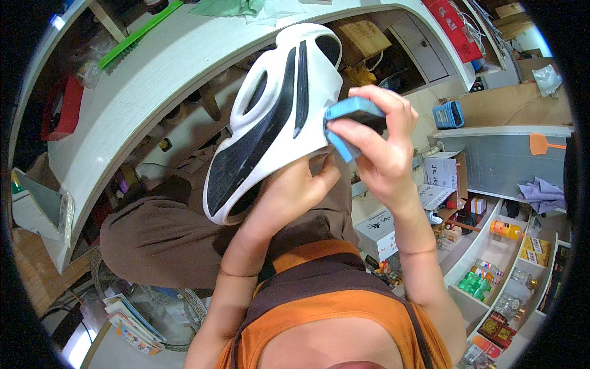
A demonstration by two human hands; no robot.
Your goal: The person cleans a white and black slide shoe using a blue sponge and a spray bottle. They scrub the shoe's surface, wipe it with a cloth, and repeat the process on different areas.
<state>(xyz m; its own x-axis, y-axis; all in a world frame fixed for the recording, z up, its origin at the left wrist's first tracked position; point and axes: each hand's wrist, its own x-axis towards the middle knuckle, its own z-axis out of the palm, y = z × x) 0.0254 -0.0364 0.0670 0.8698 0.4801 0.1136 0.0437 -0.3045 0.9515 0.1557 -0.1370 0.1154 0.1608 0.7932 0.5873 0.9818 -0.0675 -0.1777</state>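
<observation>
A white hollow shell with glossy black bands (318, 83) lies slanted across my lap, with a round opening at its upper end, another at its lower end and a slot in its left side. My left hand (299, 189) supports it from below at the near right edge; most of its fingers are hidden beneath. Between the thumb and fingers of my right hand (387, 133) is a folded blue pad (352, 107) with a dark inner side. Its folded end touches the white surface at the shell's right edge.
A white desk (110, 120) curves ahead, bearing a green brush (138, 34) and a red box (62, 108). Cardboard cartons (375, 233) stand on the floor at right. Beyond them, shelves hold several bottles (477, 283). Magazines (133, 325) lie at lower left.
</observation>
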